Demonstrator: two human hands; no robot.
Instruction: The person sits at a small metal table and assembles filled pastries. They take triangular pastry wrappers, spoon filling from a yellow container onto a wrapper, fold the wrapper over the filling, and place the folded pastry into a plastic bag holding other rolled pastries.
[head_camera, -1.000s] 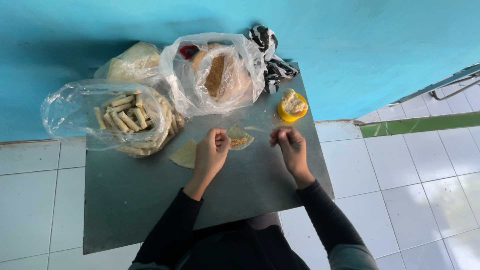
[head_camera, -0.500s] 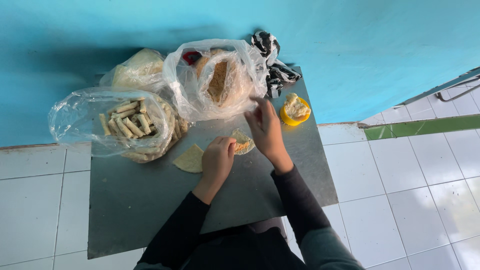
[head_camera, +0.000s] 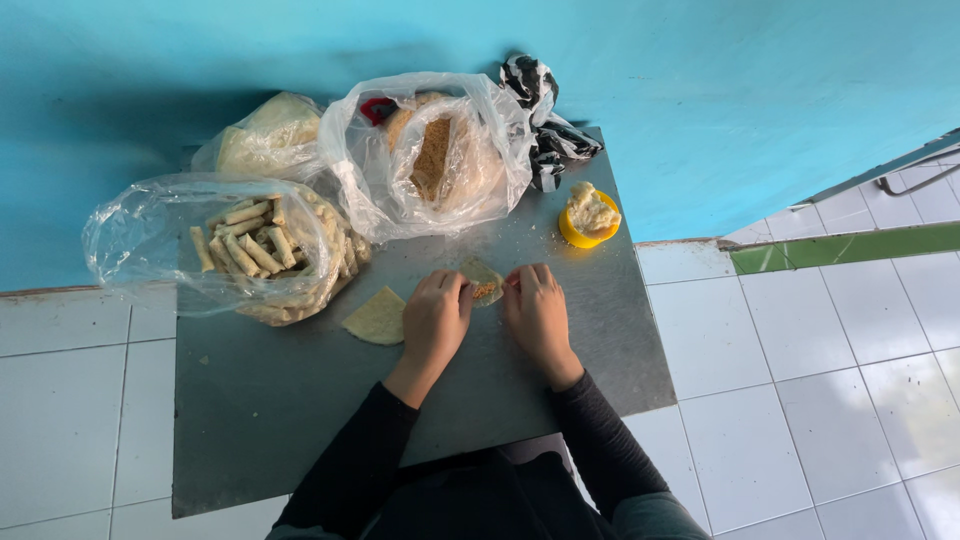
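On a dark metal sheet lies a small round wrapper with brown filling. My left hand rests on its left edge and my right hand on its right edge, fingers pinching the dough. A second, plain wrapper lies flat just left of my left hand. Both arms wear black sleeves.
A clear bag of finished rolls sits at the left. Behind it are a bag of wrappers and a bag with brown filling. A yellow cup of paste stands at the right, next to a black-and-white bag. White tiled floor surrounds the sheet.
My right hand came back from the filling bag and settled on the wrapper's right edge. The left hand stayed on the wrapper.
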